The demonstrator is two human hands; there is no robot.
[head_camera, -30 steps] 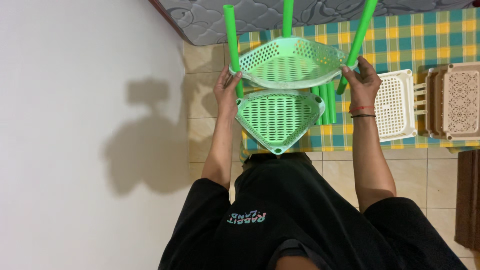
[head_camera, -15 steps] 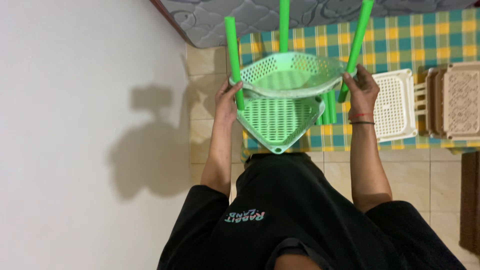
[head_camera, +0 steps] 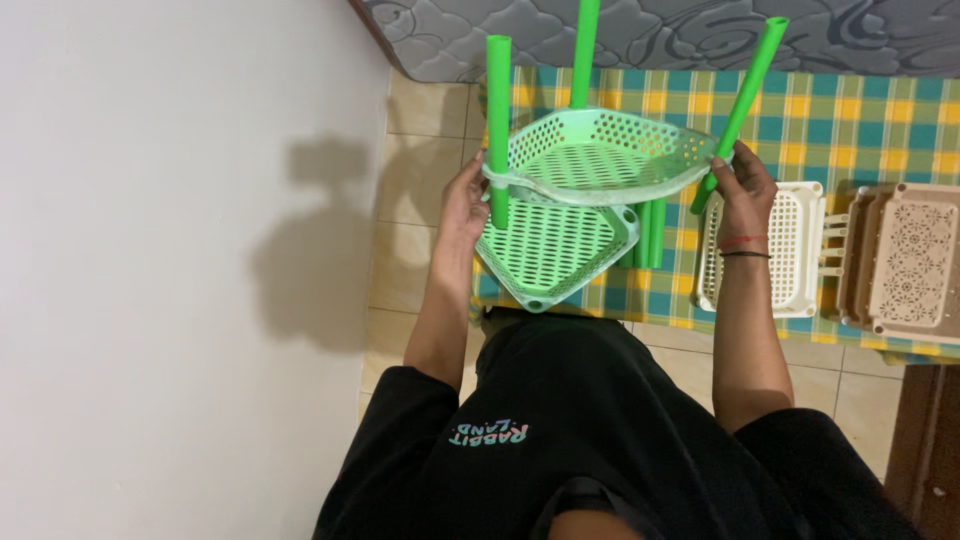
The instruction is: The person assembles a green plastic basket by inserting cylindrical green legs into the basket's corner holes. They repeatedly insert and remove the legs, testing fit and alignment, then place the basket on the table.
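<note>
I hold a light green perforated corner shelf tray (head_camera: 600, 155) with three bright green tubes standing in it: one at the left (head_camera: 498, 120), one at the back (head_camera: 585, 50), one at the right (head_camera: 742, 105). My left hand (head_camera: 465, 205) grips the tray's left corner by the left tube. My right hand (head_camera: 742, 190) grips its right corner by the right tube. A second green perforated tray (head_camera: 550, 250) lies directly below on a green and yellow checked cloth (head_camera: 850, 120). Loose green tubes (head_camera: 648, 235) lie beside the lower tray.
A cream perforated tray (head_camera: 790, 250) and a stack of beige trays (head_camera: 905, 260) lie on the cloth to the right. A grey quilted mattress (head_camera: 650, 30) runs along the top. A white wall is at the left, and tiled floor shows around the cloth.
The upper tray with its tubes has come lower, closer over the lower tray. The view has shifted, so everything sits a little further right and lower.
</note>
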